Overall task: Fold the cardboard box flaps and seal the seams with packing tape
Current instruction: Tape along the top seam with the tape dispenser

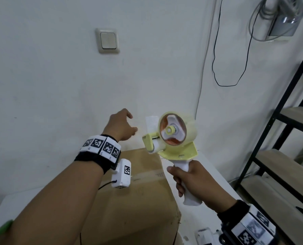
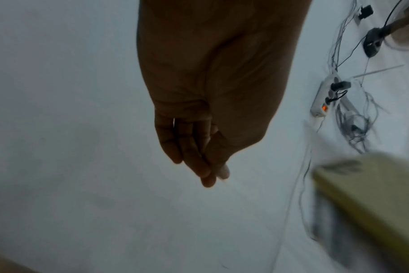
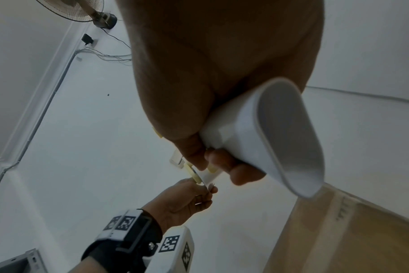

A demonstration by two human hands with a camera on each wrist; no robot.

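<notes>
Tape dispenser (image 1: 172,138) raised above the far right corner of a closed cardboard box (image 1: 138,197), gripped by its white handle (image 1: 189,183) in the right hand (image 1: 187,179), fingers and thumb wrapped round the grip. Yellow frame and roll of clear packing tape (image 1: 175,128) tilted up and to the left, a short loose end of tape (image 1: 151,123) standing above the roller. Seen from the right wrist: white handle butt (image 3: 287,136) large in the foreground, fingers (image 3: 243,171) curled beneath it.

Left hand (image 1: 121,127) held in the air just left of the dispenser's front, holding nothing in the head view, fingers loosely bent and pointing toward the tape end. Seen from the left wrist: fingers (image 2: 194,151) close together and nearly straight against the white wall (image 1: 59,85). Seen from the right wrist: fingertips right at the dispenser's front edge; contact with the tape cannot be told.

Box top flaps lying flat, a strip of clear tape (image 1: 147,175) across the central seam. Box resting on a white table (image 1: 218,183) set against the wall. Light switch (image 1: 108,40) on the wall above, black cable (image 1: 216,50) hanging to the right, dark metal shelving with pale wooden shelves (image 1: 288,165) at the right edge.
</notes>
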